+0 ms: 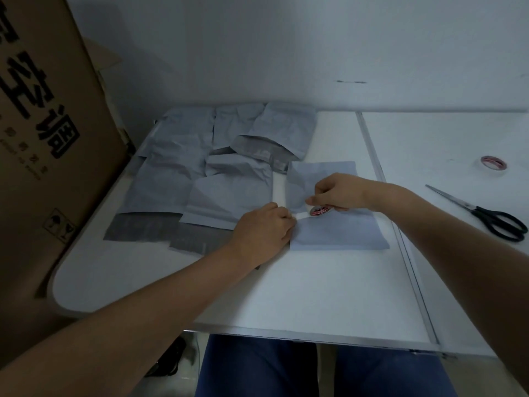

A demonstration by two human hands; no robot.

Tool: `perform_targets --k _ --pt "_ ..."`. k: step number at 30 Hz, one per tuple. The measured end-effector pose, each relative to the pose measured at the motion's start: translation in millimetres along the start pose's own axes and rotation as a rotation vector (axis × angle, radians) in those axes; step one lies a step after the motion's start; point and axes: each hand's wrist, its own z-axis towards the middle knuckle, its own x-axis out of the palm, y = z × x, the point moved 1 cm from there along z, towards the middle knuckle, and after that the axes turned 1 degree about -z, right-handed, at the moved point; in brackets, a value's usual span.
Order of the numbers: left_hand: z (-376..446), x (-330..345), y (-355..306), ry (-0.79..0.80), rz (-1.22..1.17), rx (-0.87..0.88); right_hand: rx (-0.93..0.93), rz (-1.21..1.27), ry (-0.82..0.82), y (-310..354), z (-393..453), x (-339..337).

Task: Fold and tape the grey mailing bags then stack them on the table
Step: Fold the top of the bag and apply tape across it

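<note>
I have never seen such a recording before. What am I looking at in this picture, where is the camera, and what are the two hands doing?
There is no machine here. A person wears a camera on the head, so the single picture looks forward and down over their own arms.

The left hand presses on the left edge of a folded grey mailing bag on the white table. The right hand holds a small roll of tape on that bag; a short strip seems to run from the roll towards the left fingers.

To the left lie more grey bags, overlapping and not yet folded. To the right lie a second tape roll and black-handled scissors. A large cardboard box stands at the far left.
</note>
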Motion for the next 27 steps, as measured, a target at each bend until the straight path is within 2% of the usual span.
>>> perform_targets --k 12,27 --pt "0.4 -0.2 0.4 0.026 -0.024 -0.022 0.001 -0.148 -0.029 -1.9 -1.2 -1.5" --pt "-0.4 -1.1 6.4 0.087 -0.124 -0.047 0.02 -0.187 -0.055 -2.0 -1.0 1.8"
